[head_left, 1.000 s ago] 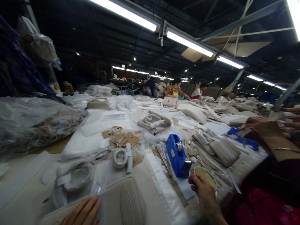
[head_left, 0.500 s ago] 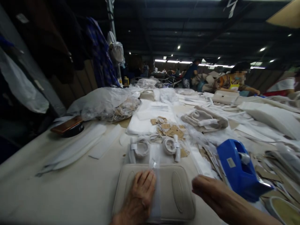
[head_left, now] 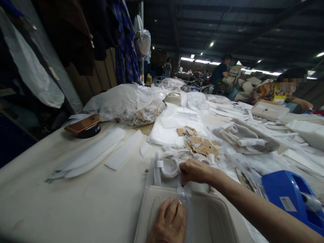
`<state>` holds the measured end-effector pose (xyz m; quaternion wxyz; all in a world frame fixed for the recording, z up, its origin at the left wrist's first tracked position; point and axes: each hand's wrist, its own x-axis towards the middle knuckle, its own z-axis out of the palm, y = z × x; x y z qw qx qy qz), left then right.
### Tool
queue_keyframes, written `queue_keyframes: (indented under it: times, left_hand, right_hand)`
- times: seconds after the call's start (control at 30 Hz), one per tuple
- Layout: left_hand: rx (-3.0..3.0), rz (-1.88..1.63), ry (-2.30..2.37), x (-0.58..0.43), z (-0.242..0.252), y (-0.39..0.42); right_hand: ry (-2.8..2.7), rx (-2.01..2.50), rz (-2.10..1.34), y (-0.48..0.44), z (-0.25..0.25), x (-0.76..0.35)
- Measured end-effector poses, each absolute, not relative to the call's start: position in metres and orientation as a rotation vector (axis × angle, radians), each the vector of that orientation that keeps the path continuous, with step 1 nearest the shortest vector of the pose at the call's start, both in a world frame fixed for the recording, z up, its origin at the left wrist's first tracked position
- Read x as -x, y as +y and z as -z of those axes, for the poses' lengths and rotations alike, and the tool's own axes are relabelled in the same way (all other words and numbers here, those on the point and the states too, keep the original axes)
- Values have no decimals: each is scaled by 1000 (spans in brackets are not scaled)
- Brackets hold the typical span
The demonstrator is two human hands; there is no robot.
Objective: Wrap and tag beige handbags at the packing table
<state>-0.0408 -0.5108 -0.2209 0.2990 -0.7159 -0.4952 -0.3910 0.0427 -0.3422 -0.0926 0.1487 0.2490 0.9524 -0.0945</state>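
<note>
Garments [head_left: 83, 37] are hanging at the far left, above the worktop [head_left: 63, 206]. Toward the middle left, a brown phone [head_left: 81, 123] is lying on a black round base [head_left: 89, 131], and white padding strips [head_left: 93, 156] are lying flat just in front of it. Behind these, a clear bag of tags [head_left: 134, 108] is sitting on the worktop. At the bottom centre, the left hand [head_left: 168, 224] is resting palm down on a beige moulded pad [head_left: 215, 219], which is lying at the near edge of the worktop. Its fingers [head_left: 172, 211] are extended flat, gripping nothing, and are pressing the lower part of a clear film strip [head_left: 186, 202] against the pad. Just beyond the far rim of the pad, a coil of white band [head_left: 170, 166] is lying on the worktop. The strip is running up the pad to the right hand [head_left: 196, 171], which is reaching in from the right side. The fingers of this hand are closed in a pinch on the upper end of the strip. Loose brown card tags [head_left: 199, 145] are lying scattered behind the right hand. Further right, a blue tape dispenser [head_left: 291, 199] is standing on the worktop, apart from both hands. At the far right, another person [head_left: 278, 92] is working at the back of the same worktop.
</note>
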Motion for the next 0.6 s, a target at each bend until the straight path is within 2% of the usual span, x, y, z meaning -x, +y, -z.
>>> queue_keyframes:
  times: [0.17, 0.23, 0.3, 0.37, 0.43, 0.5, 0.53, 0.6]
  left_hand:
    - [1833, 1156, -1260, 38, 215, -509]
    - [1817, 1255, -1276, 37, 215, -512]
    - [1849, 1442, -1329, 40, 210, -517]
    - [1881, 1646, -1470, 51, 196, -520]
    - [1773, 1776, -1831, 68, 175, -515]
    - [1483, 1773, -2409, 87, 152, -501]
    - [1362, 1743, -2686, 95, 142, -490]
    - [1278, 1700, -2945, 107, 128, -466]
  right_hand:
    - [2917, -923, 43, -386, 113, -67]
    - [3223, -777, 20, -418, 138, -86]
    - [3492, -560, -168, -445, 161, -103]
    - [3587, -450, -168, -460, 168, -114]
    - [3569, -573, 81, -461, 157, -112]
    - [3537, -806, 331, -448, 131, -97]
    - [3525, -936, 377, -438, 116, -84]
    - [3459, -1129, 316, -412, 90, -51]
